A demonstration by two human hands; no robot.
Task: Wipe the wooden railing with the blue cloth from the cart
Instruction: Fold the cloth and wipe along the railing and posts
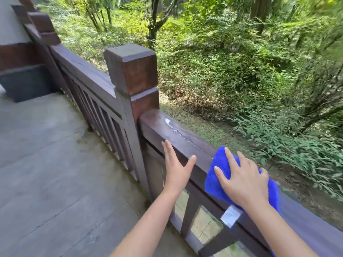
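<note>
The dark brown wooden railing [178, 134] runs from the upper left to the lower right, with wet streaks on its top. A blue cloth [217, 175] lies draped over the top rail. My right hand [243, 180] presses flat on the cloth with fingers spread. My left hand [176, 166] is open, fingers apart, just in front of the rail's near face, left of the cloth; it holds nothing. The cart is out of view.
A square wooden post [132, 69] stands up from the railing left of my hands. Grey stone paving [46, 164] lies on my side. A green slope with shrubs and trees [241, 62] drops away beyond the rail. A building wall [11, 25] is far left.
</note>
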